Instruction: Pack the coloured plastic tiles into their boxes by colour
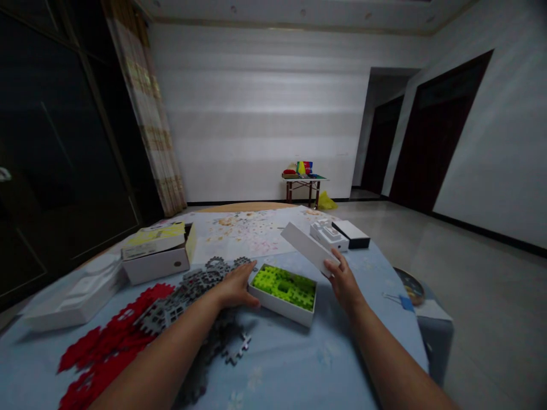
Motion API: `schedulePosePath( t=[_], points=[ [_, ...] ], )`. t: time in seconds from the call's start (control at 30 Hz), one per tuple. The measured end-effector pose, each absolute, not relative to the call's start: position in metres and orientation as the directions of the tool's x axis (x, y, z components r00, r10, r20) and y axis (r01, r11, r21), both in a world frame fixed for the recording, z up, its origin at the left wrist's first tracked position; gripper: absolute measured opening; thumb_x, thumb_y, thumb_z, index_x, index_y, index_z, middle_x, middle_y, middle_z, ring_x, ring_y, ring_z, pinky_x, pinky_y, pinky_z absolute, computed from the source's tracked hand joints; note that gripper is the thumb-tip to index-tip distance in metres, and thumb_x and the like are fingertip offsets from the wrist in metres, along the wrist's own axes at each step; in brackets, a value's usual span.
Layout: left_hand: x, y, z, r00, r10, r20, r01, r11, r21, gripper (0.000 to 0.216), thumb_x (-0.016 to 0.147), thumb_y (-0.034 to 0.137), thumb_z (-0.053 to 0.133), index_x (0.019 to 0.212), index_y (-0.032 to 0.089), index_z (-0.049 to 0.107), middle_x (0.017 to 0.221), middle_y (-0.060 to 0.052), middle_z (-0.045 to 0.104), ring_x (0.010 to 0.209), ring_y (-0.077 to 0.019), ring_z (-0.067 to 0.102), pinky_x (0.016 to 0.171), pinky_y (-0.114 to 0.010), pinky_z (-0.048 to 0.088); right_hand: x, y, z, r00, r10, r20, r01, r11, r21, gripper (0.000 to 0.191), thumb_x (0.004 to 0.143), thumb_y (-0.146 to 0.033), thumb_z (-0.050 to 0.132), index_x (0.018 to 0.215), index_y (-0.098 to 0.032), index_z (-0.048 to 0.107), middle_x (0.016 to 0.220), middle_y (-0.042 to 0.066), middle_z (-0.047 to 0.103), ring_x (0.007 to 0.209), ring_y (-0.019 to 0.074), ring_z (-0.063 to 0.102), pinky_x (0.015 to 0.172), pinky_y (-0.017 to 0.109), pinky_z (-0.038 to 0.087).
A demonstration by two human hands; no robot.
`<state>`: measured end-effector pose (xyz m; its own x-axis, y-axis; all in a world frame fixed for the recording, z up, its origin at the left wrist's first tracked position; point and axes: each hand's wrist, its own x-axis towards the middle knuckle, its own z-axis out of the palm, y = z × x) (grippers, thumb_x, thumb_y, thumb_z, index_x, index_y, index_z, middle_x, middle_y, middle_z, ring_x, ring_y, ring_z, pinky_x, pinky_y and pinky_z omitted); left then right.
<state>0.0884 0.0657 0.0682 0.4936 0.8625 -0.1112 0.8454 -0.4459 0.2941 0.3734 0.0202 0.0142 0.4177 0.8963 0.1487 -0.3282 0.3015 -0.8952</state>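
A small white box (pixel 280 307) with bright green, notched plastic pieces (pixel 285 286) inside sits on the table in front of me. My left hand (pixel 235 286) grips the left end of this box, its thumb at the near corner and its fingers at the far one. Raised and tilted to the right of the box is a white lid (pixel 308 246), pinched at its lower right end by my right hand (pixel 344 280). Left of the box lies a heap of grey interlocking plastic pieces (pixel 188 296), partly hidden by my left forearm. Red notched pieces (pixel 115 336) spread beside them.
At the left stand an opened white carton (pixel 158 266) with yellow on top and a white moulded tray (pixel 74 299). Far right on the table are another white moulded piece (pixel 328 234) and a white-and-black box (pixel 351 233). A stool (pixel 436 327) stands beyond the table's right edge.
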Motion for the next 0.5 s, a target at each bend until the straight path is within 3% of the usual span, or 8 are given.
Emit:
schedulePosePath(
  t=[0.23,0.37,0.5],
  points=[
    [0.101,0.093,0.064,0.534,0.824,-0.191,0.829,-0.464,0.314,0.108,0.036,0.037,0.077,0.133,0.021,0.033,0.142,-0.014,0.033,0.132,-0.0368,0.017,0.106,-0.052,0.009,0.383,0.022,0.011,0.49,0.869,0.07,-0.335,0.262,-0.905,0.072,0.058,-0.043,0.071,0.123,-0.028,0.043,0.108,0.002,0.057,0.093,0.0196,0.057,0.075,0.03,0.049],
    [0.101,0.085,0.066,0.569,0.805,-0.168,0.786,-0.472,0.401,0.101,0.042,0.034,0.075,0.131,0.016,0.032,0.134,-0.017,0.041,0.127,-0.0353,0.031,0.104,-0.049,0.021,0.385,0.027,0.005,0.518,0.851,0.088,-0.265,0.257,-0.93,0.076,0.056,-0.042,0.072,0.124,-0.027,0.043,0.108,0.002,0.058,0.093,0.0206,0.057,0.073,0.03,0.049],
    [0.106,0.07,0.064,0.643,0.752,-0.145,0.694,-0.491,0.527,0.092,0.051,0.033,0.072,0.13,0.017,0.028,0.132,-0.013,0.043,0.123,-0.024,0.039,0.101,-0.035,0.031,0.385,0.03,-0.001,0.535,0.84,0.089,-0.237,0.251,-0.939,0.074,0.055,-0.042,0.071,0.123,-0.027,0.045,0.102,0.001,0.058,0.09,0.02,0.057,0.069,0.028,0.05]
  ],
)
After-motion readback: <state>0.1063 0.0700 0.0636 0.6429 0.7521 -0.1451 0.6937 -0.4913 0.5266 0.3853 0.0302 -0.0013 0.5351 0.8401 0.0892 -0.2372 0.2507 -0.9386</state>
